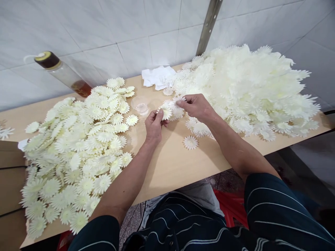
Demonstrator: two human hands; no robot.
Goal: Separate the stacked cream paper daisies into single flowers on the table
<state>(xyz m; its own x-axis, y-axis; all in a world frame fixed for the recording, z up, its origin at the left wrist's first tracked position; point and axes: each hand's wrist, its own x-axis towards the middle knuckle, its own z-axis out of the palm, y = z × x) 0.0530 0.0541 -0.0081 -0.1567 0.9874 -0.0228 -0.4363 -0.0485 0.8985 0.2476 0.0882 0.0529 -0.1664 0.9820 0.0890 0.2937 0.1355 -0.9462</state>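
Observation:
My left hand (pixel 155 124) pinches a cream artificial flower head (pixel 165 112) between thumb and fingers, over the middle of the table. Close beside it on the right, my right hand (pixel 196 105) has thumb and forefinger closed on the edge of a white flower petal layer (pixel 178 101). The two pieces meet or overlap between my hands; I cannot tell whether they are joined. Just behind my left hand sits a small clear dish (pixel 141 105) with whitish stuff in it. A single petal layer (pixel 191 142) lies on the wood in front of my right hand.
Yellowish flower heads (pixel 86 139) form a broad pile at left, and paler petal layers (pixel 251 83) a taller heap at right. A bottle of brown liquid (pixel 66 75) leans by the tiled wall. Crumpled white paper (pixel 158 77) lies at the back; a cardboard box (pixel 12 177) stands far left.

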